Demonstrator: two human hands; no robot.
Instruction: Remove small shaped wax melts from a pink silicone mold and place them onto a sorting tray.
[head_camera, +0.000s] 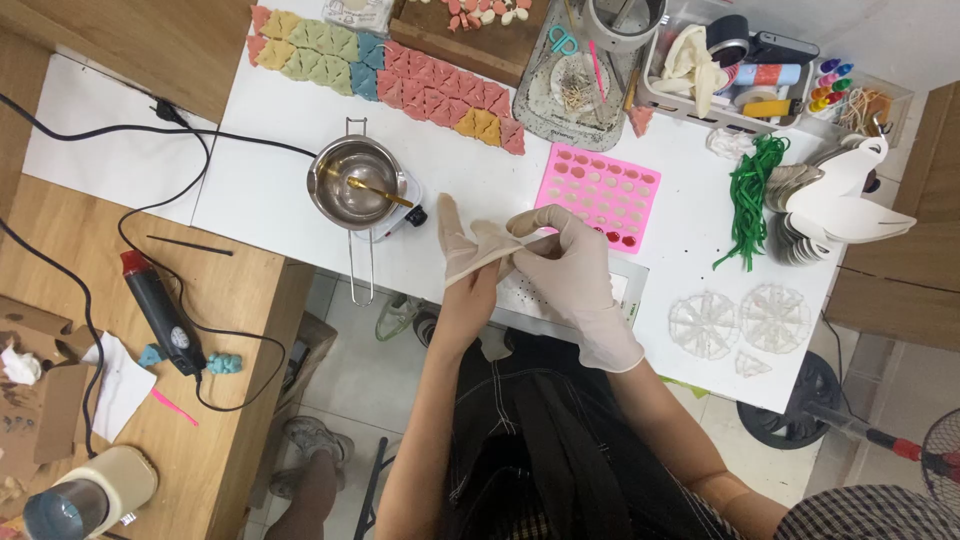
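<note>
Head view. Person seated at a white table (250, 190), both hands raised just past its near edge.

Risks, as judged from this frame:
- The thin glove (487, 250) is stretched taut between the hands. A sharp pull at the cuff could tear it, or it could slip free and snap back.
- The small metal pot (352, 182) sits on its warmer just left of the hands, with a spoon (372, 187) resting in it and a long wire handle reaching toward the table edge. An elbow or wrist swinging left could catch that handle and tip the contents.
- The pink mold (600, 192) lies just beyond the right hand, some cavities filled. A jerk forward could knock it.
- A black cord (130, 215) trails from the heat gun (160, 312) on the wooden bench at left, well apart from the hands. Low concern.

Grip:
- Left hand (462, 250): fingers extended and pointing away from the body, partly inside the glove, which covers the fingers while the wrist is bare. It grasps nothing.
- Right hand (562, 255): already gloved up to the wrist. Thumb and fingertips are pinched closed on the loose edge of the left glove, drawing it back toward the wrist.

Glove position: on the left hand, half on, above the table's near edge between pot and mold.
</note>
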